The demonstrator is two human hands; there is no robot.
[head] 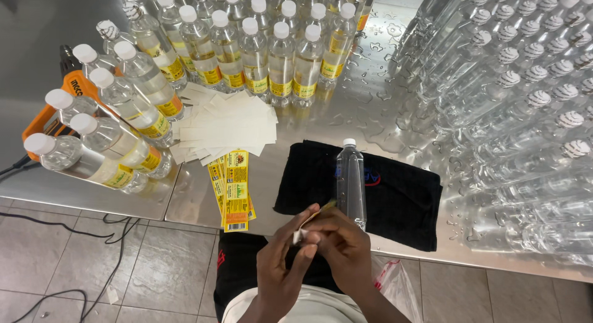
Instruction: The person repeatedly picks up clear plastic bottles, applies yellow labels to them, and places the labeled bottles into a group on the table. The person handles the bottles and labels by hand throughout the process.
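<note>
labelling partly done

a yellow label (309,221) is pinched and peeled between the left hand (281,261) and right hand (343,246). one bare bottle (350,181) lies on the black cloth (401,199). labelled bottles (247,51) are grouped on the desk (383,69); many unlabelled bottles (525,82) remain.

Both forearms rise from the bottom of the view and meet in the middle. The left hand (281,261) and the right hand (343,246) are pressed close together, touching. The fingers (309,236) of both curl inward, pinching at one spot between the thumbs and fingertips.
</note>
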